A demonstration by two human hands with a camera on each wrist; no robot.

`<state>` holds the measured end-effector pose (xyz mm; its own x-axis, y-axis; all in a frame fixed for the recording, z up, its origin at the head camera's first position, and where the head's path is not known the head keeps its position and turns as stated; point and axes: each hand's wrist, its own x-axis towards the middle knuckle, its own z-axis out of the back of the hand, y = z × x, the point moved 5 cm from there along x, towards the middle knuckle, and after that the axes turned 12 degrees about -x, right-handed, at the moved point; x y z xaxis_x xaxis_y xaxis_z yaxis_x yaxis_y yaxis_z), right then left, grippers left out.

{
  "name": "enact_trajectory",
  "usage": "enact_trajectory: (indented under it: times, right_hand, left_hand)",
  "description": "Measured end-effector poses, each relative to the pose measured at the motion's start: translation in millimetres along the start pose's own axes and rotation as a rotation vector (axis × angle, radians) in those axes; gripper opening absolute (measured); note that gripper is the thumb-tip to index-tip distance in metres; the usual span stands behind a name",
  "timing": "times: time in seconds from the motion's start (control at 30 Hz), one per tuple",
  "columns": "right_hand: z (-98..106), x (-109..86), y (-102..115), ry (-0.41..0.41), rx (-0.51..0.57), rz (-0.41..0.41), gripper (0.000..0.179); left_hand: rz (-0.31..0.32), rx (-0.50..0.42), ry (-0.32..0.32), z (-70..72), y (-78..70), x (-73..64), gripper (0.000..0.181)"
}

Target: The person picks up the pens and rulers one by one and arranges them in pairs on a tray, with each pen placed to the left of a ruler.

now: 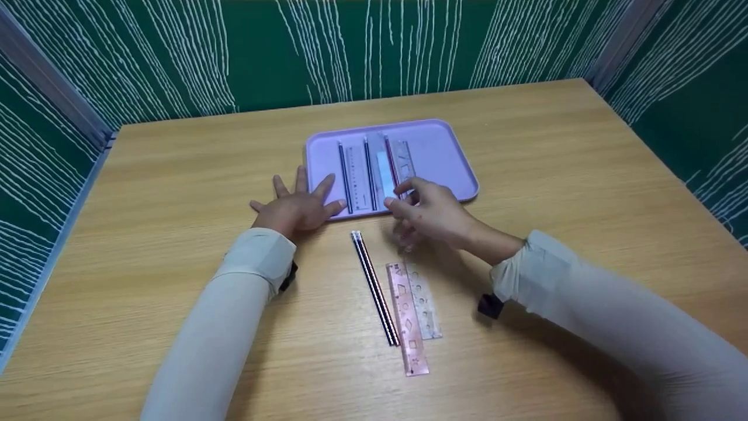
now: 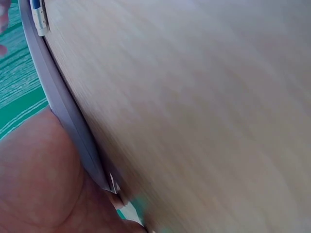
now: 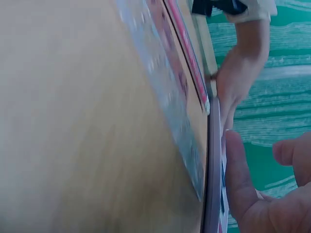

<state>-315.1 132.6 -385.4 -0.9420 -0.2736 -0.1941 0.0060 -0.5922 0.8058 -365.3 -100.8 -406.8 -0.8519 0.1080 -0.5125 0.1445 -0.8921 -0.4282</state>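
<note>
A purple tray [image 1: 449, 161] bears a row of pencils and rulers: a dark pencil [image 1: 343, 172], a clear ruler [image 1: 358, 181], another dark pencil [image 1: 370, 172], a bluish strip [image 1: 384, 175], a red pencil [image 1: 390, 155] and a clear stencil ruler [image 1: 404, 158]. My left hand [image 1: 296, 209] lies with spread fingers at the tray's front left corner, thumb over the rim. Above the front rim hovers my right hand [image 1: 437, 213], its fingers loosely bent and thumb and forefinger apart around nothing. Its fingertips are close to the red pencil's lower end, partly hiding it.
In front of the tray, striped pencils [image 1: 374, 286] lie side by side on the wooden table [image 1: 175, 193]. Beside them a pink stencil ruler [image 1: 408, 321] partly overlaps a clear stencil ruler [image 1: 426, 304]. Green walls [image 1: 263, 58] with white streaks stand behind and at both sides.
</note>
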Motion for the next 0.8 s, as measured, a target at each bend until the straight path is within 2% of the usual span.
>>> enact_trajectory:
  times: [0.23, 0.43, 0.8]
  right_hand:
    - [-19.6, -13.2, 3.0, 0.072, 0.089, -0.015, 0.044]
    - [-33.1, -20.4, 3.7, 0.099, 0.136, -0.014, 0.049]
    - [-49.5, -25.6, 2.7, 0.070, 0.019, -0.007, 0.053]
  left_hand:
    - [0.004, -0.011, -0.001, 0.4, -0.2, 0.6, 0.075]
    - [-0.001, 0.013, 0.003, -0.4, -0.6, 2.5, 0.077]
    - [-0.005, 0.017, 0.003, 0.2, -0.6, 1.6, 0.076]
